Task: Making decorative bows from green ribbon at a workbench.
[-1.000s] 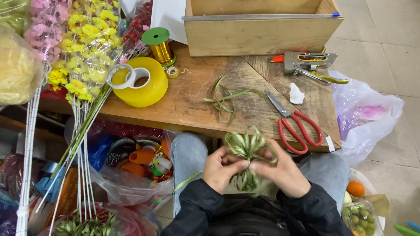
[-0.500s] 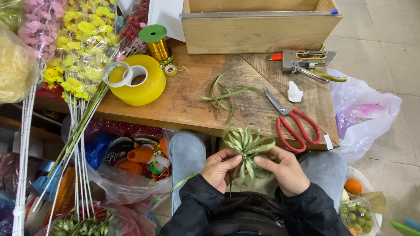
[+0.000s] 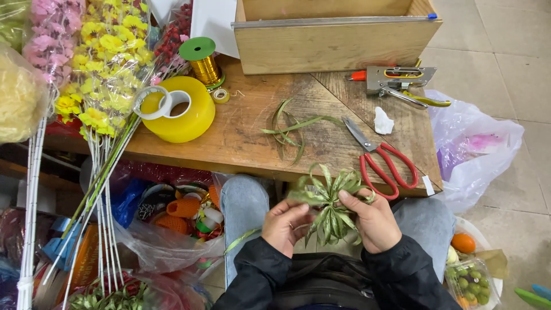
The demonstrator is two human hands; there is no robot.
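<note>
- Far to the left of both hands, bunches of yellow and pink artificial flowers on long white stems hang over the edge of a worn wooden table.
- Up and left of the left hand, a wide yellow roll of tape lies flat on the table, with a spool of gold wire with a green top just behind it.
- The left hand sits above the lap, fingers curled and touching the left side of a bow of thin green ribbon loops.
- Straight above the hands, loose green ribbon scraps lie on the table.
- The right hand grips the bow from the right, thumb pressed on its centre and fingers wrapped behind it.
- Just above the right hand, red-handled scissors lie open on the table.
- Further up, a metal staple gun rests beside a plain wooden box.
</note>
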